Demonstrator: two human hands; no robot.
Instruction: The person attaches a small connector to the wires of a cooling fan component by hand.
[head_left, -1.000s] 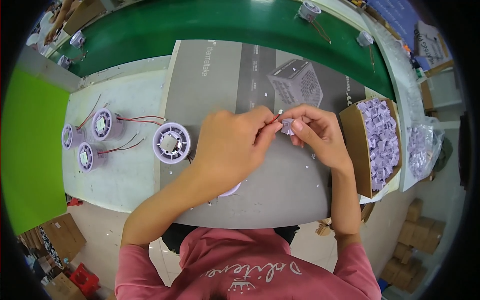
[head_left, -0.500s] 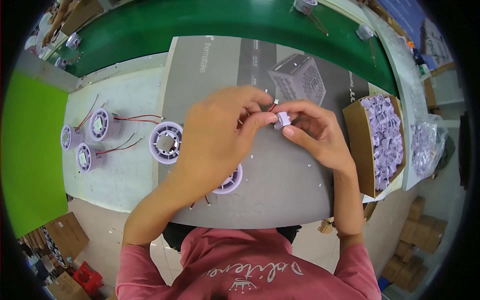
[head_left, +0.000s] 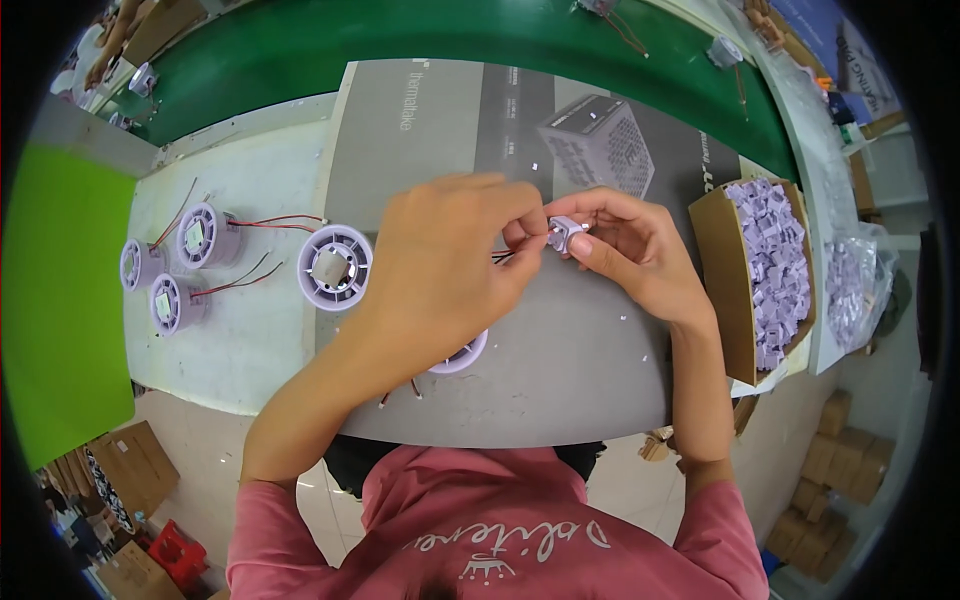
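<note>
Over the grey printed mat (head_left: pixel 560 400), my right hand (head_left: pixel 645 250) pinches a small lilac plastic part (head_left: pixel 565 232) between thumb and fingers. My left hand (head_left: pixel 455 255) is closed against that part's left side, gripping thin wires (head_left: pixel 503 256) that show beneath its fingers. Its fingertips cover the wire ends. Left of this hand a lilac round fan-like housing (head_left: pixel 335 268) stands with a grey square at its centre. Another lilac housing (head_left: pixel 463 357) is partly hidden under my left forearm.
Three lilac housings (head_left: pixel 205 238) with red and black leads lie on the white tabletop (head_left: pixel 250 350) at left. A cardboard box (head_left: pixel 725 290) full of small lilac parts (head_left: pixel 770 270) stands at right, beside a clear plastic bag (head_left: pixel 860 285). Beyond the mat runs a green belt (head_left: pixel 430 35) carrying more housings.
My left fingertips have come down to the lilac part, and the white connector that stuck up above it no longer shows. The part has turned slightly in my right fingers.
</note>
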